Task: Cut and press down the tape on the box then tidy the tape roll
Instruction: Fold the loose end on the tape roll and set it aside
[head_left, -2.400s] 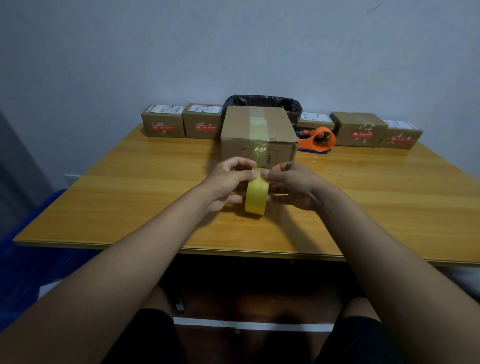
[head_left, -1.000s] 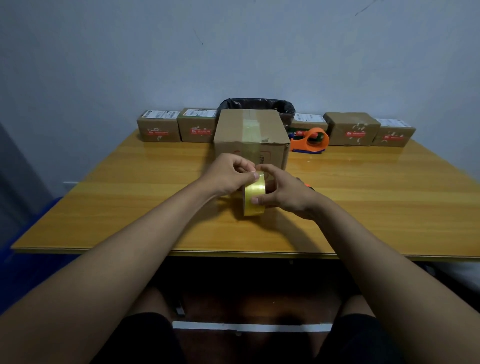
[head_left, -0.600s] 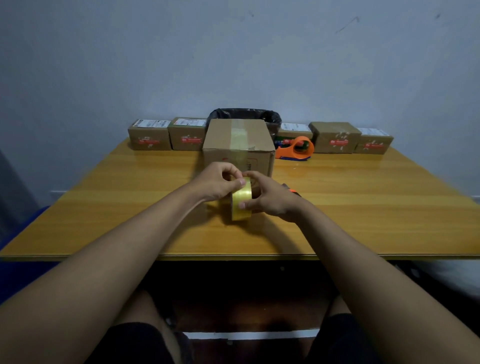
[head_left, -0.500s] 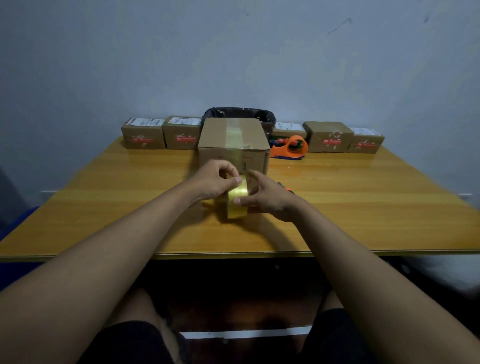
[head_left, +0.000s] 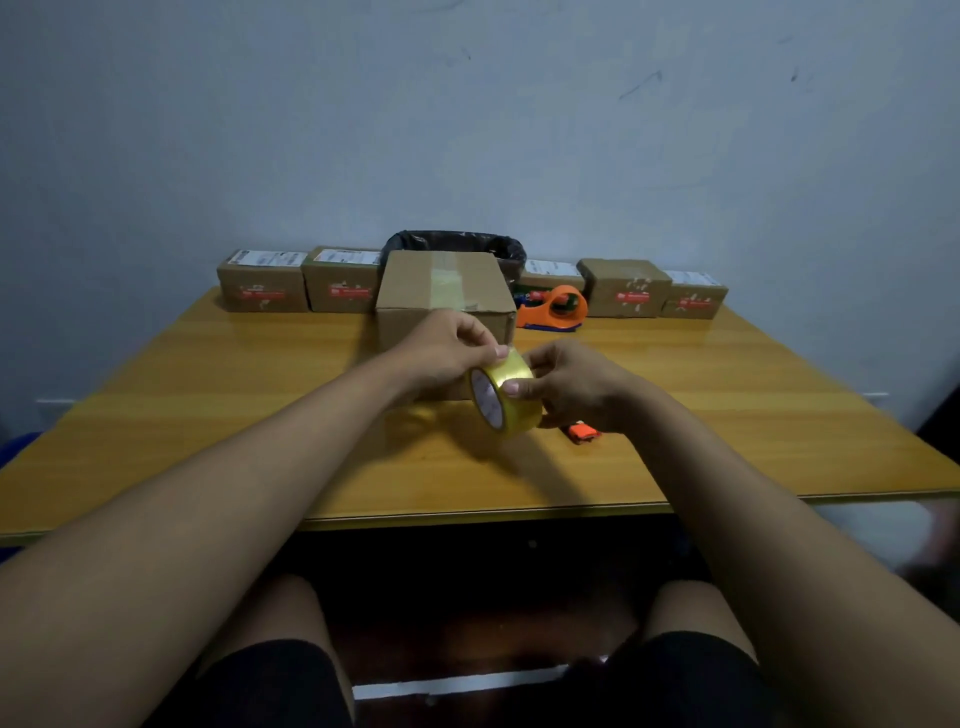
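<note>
Head view: tape roll (head_left: 506, 397) tilted, core facing left, both hands gripping.

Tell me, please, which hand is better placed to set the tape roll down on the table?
Probably the right hand: it wraps the tape roll from the side, carrying it. The left hand only pinches its top edge with fingertips.

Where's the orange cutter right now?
Head view: the small orange cutter lies on the table, right of centre, just under the right hand holding the tape roll.
</note>
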